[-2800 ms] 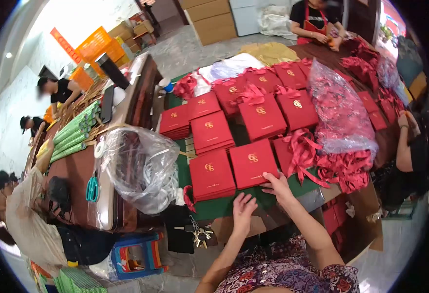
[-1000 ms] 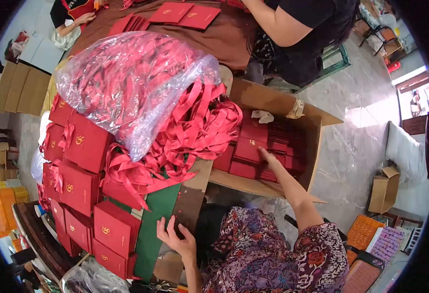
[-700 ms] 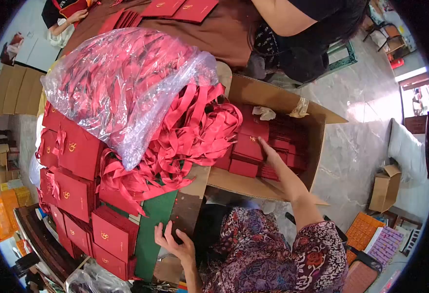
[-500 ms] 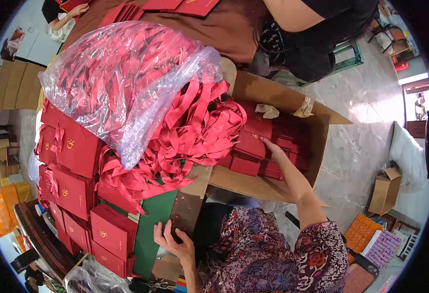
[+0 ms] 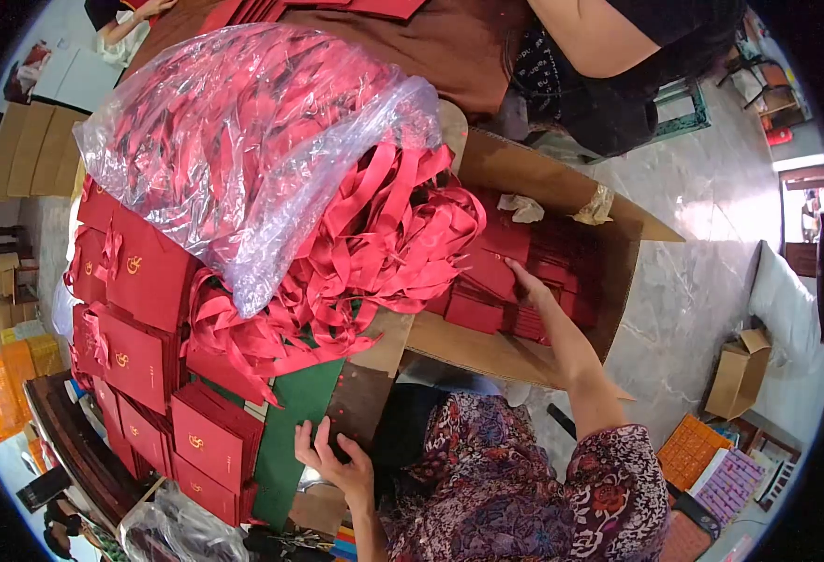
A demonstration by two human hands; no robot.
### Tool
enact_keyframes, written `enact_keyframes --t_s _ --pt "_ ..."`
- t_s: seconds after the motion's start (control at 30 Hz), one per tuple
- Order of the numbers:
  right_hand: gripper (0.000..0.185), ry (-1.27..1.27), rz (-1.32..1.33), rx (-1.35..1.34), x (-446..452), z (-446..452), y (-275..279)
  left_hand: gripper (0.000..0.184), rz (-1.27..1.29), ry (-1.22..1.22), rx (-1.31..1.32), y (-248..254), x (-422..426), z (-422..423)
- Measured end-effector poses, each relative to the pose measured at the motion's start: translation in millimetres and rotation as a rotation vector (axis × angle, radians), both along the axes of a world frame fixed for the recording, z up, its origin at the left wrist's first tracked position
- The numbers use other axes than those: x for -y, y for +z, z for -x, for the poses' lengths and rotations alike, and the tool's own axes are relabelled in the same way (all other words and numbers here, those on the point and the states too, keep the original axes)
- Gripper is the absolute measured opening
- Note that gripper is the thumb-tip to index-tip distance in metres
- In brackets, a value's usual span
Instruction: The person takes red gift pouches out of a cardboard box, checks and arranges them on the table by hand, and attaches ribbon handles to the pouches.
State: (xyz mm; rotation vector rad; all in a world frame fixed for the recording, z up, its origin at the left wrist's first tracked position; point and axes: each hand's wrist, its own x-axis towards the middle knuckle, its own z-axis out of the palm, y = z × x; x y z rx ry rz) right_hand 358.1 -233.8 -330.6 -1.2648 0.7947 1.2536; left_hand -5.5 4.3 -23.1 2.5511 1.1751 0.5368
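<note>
My right hand (image 5: 530, 284) reaches into an open cardboard box (image 5: 550, 372) and touches a red booklet (image 5: 492, 273) among stacks of red booklets. Whether its fingers, partly hidden, close round the booklet is unclear. My left hand (image 5: 335, 461) hangs over the table's front edge with fingers spread and nothing in it. Beside it lies a green mat (image 5: 296, 412). Stacks of red folders with gold marks (image 5: 209, 433) stand to its left. Above them, a clear plastic bag (image 5: 234, 140) full of red ribbons spills a pile of loose ribbons (image 5: 388, 245) toward the box.
A co-worker in black (image 5: 599, 56) is beyond the box, their arm over the brown cloth (image 5: 430, 56). Another person's hand shows at the top left. A crumpled clear bag (image 5: 182, 529) lies at the bottom left. A small carton (image 5: 739, 374) stands on the right floor.
The view has turned from the folder stacks toward the box. My right hand has gone from a folder on the table into the box, where the booklet under it now tilts. My left hand stays near the edge.
</note>
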Motion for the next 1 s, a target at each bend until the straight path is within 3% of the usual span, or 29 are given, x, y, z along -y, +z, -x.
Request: enact_keyframes --t_s 0.1,0.2,0.27,0.33,0.5,0.53,0.6,0.63,0.7,0.73,0.8,0.83,1.0 --pt "0.1 0.038 -0.042 -0.095 12 -5 -44 0.029 -0.002 0.002 -0.016 1 0 0" --pt "0.099 0.064 0.052 -0.032 -4 -1 -2 0.029 0.003 0.007 -0.007 0 0 -1" --pt "0.095 0.066 0.067 -0.081 21 -7 -79 0.03 0.008 0.019 0.015 -1 0 -1" --pt "0.091 0.067 0.08 -0.13 18 -7 -81 0.03 0.023 0.031 0.015 -1 1 -1" --pt "0.073 0.085 0.244 0.086 5 0 -57 0.03 0.009 0.022 0.008 0 1 -2" --pt "0.073 0.08 0.245 0.088 14 0 -80 0.03 0.001 0.027 0.003 0 1 -2" --pt "0.097 0.215 0.384 0.379 35 1 -147 0.03 0.001 0.022 0.005 -1 1 0" --pt "0.097 0.211 0.382 0.383 37 4 -111 0.029 -0.001 0.021 0.006 -1 0 -1" --pt "0.077 0.289 0.99 0.617 -16 6 -34 0.029 -0.008 0.003 -0.019 2 0 0" --pt "0.077 0.282 0.991 0.619 -26 4 -14 0.028 -0.013 -0.01 -0.046 2 0 -1" --pt "0.049 0.34 1.141 1.211 -33 1 3 0.028 -0.013 -0.001 -0.03 1 1 0" --pt "0.044 0.328 1.043 1.477 -33 -9 8 0.028 -0.015 0.015 -0.013 -1 1 -1" --pt "0.054 0.605 0.747 1.475 -69 -41 24 0.026 -0.025 0.018 -0.038 -2 1 1"
